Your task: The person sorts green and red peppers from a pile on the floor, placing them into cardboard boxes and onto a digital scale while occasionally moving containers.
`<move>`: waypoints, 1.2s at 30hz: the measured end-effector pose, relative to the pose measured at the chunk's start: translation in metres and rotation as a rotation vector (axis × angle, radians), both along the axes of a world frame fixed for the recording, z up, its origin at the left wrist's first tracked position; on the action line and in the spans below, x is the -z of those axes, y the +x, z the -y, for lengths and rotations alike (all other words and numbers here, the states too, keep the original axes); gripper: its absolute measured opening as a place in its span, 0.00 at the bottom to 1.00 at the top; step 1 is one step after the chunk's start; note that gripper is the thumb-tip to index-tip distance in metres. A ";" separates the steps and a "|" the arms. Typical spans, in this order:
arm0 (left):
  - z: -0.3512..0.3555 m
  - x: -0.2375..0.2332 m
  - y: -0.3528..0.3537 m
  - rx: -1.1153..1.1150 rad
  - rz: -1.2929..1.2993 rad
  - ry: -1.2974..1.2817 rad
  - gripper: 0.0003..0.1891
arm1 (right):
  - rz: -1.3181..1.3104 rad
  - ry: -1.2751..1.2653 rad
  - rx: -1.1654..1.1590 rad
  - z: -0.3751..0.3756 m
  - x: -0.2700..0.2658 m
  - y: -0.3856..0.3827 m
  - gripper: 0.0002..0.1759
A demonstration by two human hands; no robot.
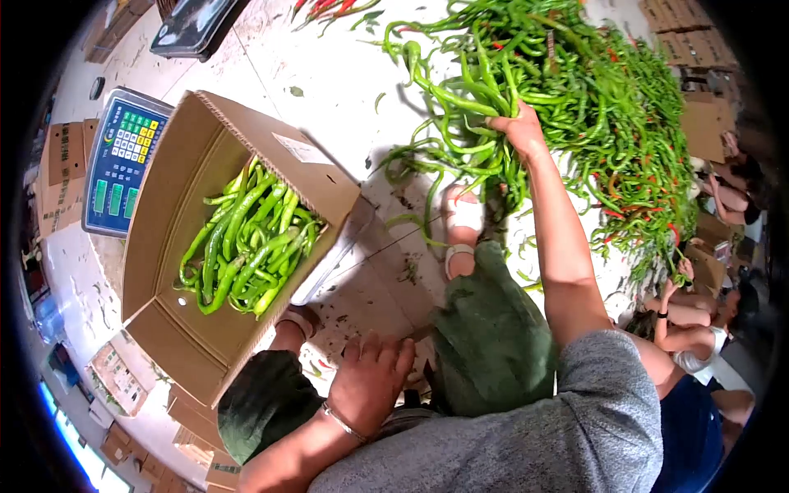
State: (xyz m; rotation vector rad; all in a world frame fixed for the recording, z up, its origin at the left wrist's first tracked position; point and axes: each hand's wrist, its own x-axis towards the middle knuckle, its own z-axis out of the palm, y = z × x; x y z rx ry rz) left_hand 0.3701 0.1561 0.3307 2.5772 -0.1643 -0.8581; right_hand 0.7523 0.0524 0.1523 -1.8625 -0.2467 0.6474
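My right hand [519, 131] reaches forward into a big heap of long green chili peppers [575, 90], its fingers closed around a bunch of them; some fingers are hidden by the peppers. Near my lap, my left hand [376, 382] hangs with its fingers stretched out, back of the hand up and nothing visible in it. To the left stands an open cardboard box [164, 271], tilted in view, with a layer of green chili peppers [251, 238] on its bottom.
A digital scale display [123, 164] stands beside the box. Red chilies [333, 8] lie at the top, and scraps litter the tiled floor [271, 57]. Other people sit along the right side of the heap, one with a hand [682, 271] at its edge. Cartons [66, 164] stand around.
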 end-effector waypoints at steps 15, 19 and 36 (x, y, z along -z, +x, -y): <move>0.015 -0.003 -0.034 -0.002 0.116 -0.001 0.19 | 0.274 0.125 -0.397 -0.034 -0.365 -0.080 0.19; 0.006 -0.010 -0.036 -0.025 0.068 0.045 0.18 | 0.309 0.196 -0.576 -0.091 -0.406 -0.128 0.18; -0.004 -0.048 -0.059 -0.085 0.104 0.058 0.15 | 0.637 -0.031 -1.304 -0.204 -0.322 -0.268 0.36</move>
